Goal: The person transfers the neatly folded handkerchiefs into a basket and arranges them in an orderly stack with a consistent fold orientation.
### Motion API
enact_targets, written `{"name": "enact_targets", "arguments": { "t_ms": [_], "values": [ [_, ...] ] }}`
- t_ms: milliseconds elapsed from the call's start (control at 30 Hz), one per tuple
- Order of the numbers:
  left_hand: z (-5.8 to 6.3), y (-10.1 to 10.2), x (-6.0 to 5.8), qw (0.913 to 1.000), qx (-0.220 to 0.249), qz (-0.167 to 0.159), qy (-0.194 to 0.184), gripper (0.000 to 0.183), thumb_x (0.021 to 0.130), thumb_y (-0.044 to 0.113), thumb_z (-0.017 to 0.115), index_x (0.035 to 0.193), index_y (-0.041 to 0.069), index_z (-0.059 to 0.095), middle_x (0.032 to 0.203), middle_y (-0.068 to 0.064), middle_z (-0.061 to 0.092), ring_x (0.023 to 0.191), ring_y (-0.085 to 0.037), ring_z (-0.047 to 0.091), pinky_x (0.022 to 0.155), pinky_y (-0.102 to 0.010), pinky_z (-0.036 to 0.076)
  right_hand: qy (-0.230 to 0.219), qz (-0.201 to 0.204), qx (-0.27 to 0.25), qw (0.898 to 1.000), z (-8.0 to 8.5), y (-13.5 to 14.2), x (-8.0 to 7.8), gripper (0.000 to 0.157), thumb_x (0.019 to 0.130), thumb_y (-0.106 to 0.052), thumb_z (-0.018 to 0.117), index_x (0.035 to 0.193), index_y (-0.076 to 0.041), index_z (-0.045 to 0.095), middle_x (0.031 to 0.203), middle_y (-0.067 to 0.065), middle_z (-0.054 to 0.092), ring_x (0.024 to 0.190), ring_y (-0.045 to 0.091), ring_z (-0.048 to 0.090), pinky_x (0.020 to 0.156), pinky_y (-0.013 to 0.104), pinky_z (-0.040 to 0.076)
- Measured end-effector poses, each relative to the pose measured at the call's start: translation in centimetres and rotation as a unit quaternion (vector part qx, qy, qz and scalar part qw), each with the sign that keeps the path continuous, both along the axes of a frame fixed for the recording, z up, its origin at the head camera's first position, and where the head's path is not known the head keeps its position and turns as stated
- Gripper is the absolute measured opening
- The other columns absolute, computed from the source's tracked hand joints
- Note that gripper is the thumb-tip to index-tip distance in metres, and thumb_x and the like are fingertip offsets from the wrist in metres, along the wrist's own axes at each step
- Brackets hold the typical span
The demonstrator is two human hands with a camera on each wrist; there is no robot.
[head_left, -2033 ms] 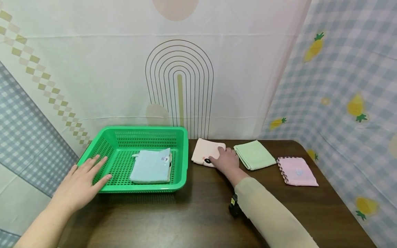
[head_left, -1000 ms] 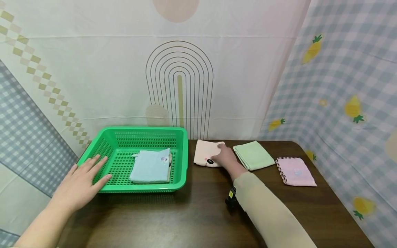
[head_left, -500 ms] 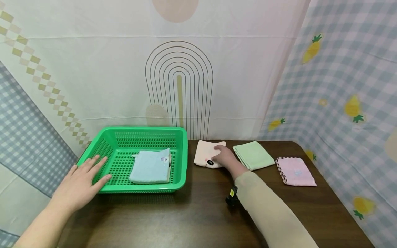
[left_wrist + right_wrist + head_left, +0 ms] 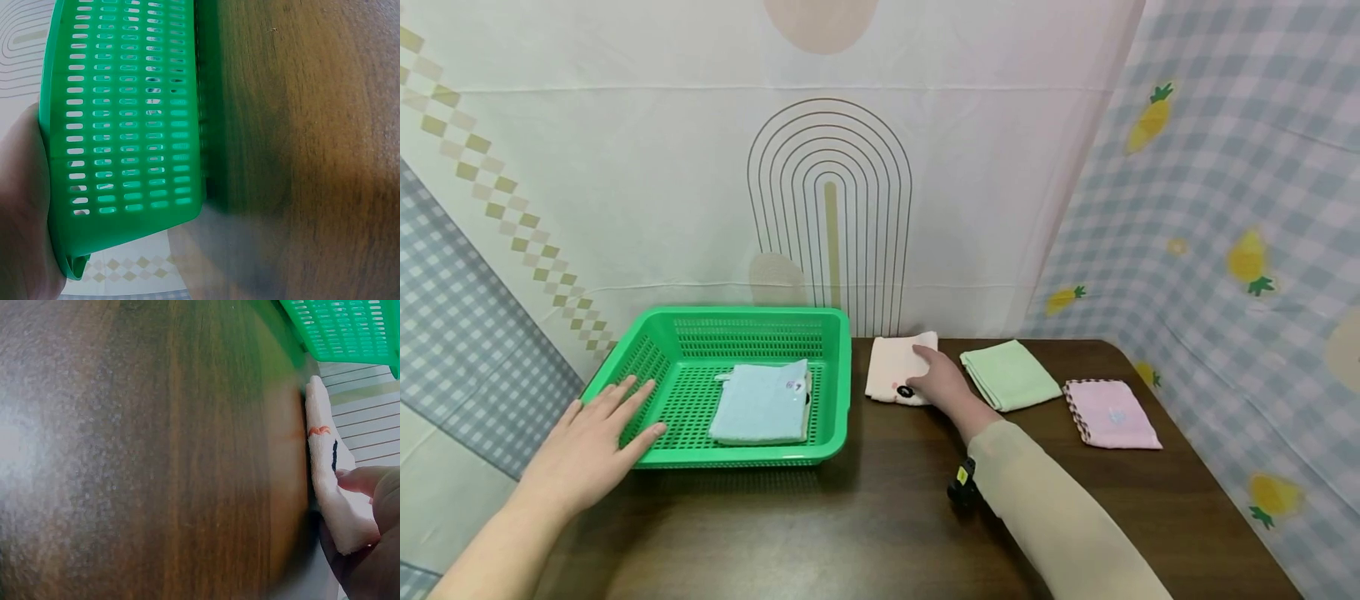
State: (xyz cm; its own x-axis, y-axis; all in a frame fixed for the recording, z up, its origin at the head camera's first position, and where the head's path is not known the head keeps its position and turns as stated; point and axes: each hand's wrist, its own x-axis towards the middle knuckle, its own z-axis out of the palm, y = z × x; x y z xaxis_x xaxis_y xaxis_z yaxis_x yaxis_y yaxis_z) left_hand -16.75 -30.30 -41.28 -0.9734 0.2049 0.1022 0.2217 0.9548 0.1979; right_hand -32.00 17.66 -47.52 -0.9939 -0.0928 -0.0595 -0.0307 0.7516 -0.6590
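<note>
My left hand (image 4: 583, 446) rests with spread, straight fingers on the front left corner of a green plastic basket (image 4: 842, 400). From the left wrist view, this hand lies along the rim of the perforated basket wall (image 4: 125, 137). My right hand (image 4: 943, 383) grips the right side of a folded cream towel (image 4: 891, 367) with a dark eye patch. In the right wrist view the thumb (image 4: 359, 480) presses on the towel (image 4: 322, 456), with part of the hand below its edge. The other fingers are mostly hidden. A folded light blue towel (image 4: 760, 404) lies in the basket.
Right of the cream towel, a folded green towel (image 4: 1011, 375) and a pink towel with a checked border (image 4: 1112, 414) lie on the dark wooden table (image 4: 865, 533). A patterned curtain (image 4: 647, 167) hangs behind, and a checked one (image 4: 1247, 183) borders the right side.
My right hand has gone from lying over the cream towel to gripping its right side. The towel's far right corner now stands raised. The left hand has stayed on the basket.
</note>
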Motion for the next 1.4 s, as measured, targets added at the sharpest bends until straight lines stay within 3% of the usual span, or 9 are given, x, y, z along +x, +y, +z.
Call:
{"name": "enact_targets", "arguments": {
  "t_ms": [433, 567, 1400],
  "values": [
    [0.1, 0.0, 0.0, 1.0000, -0.001, -0.001, 0.000, 0.077, 0.101, 0.059, 0.041, 0.161, 0.018, 0.017, 0.160, -0.024, 0.023, 0.142, -0.051, 0.022, 0.113, -0.070, 0.005, 0.038, -0.019, -0.023, 0.999, 0.3, -0.5, 0.4, 0.067, 0.088, -0.014, 0.074, 0.150, -0.019, 0.047, 0.153, 0.010, 0.043, 0.141, 0.032, 0.039, 0.114, 0.045, 0.034],
    [0.0, 0.0, 0.0, 1.0000, -0.002, 0.000, 0.002, 0.077, 0.101, 0.059, 0.041, 0.161, 0.018, 0.017, 0.160, -0.023, 0.022, 0.142, -0.051, 0.022, 0.114, -0.068, 0.001, 0.043, -0.024, -0.047, 0.998, 0.5, -0.6, 0.8, 0.066, 0.088, -0.015, 0.074, 0.149, -0.021, 0.048, 0.153, 0.007, 0.044, 0.141, 0.032, 0.039, 0.114, 0.045, 0.034],
    [0.0, 0.0, 0.1, 0.9999, 0.005, -0.001, 0.011, 0.076, 0.101, 0.058, 0.042, 0.161, 0.018, 0.018, 0.160, -0.023, 0.024, 0.141, -0.052, 0.023, 0.116, -0.066, -0.003, 0.087, -0.022, -0.066, 0.994, 1.3, -0.5, 2.9, 0.065, 0.088, -0.022, 0.074, 0.148, -0.022, 0.049, 0.150, 0.006, 0.048, 0.139, 0.029, 0.042, 0.114, 0.044, 0.034]
  ]
}}
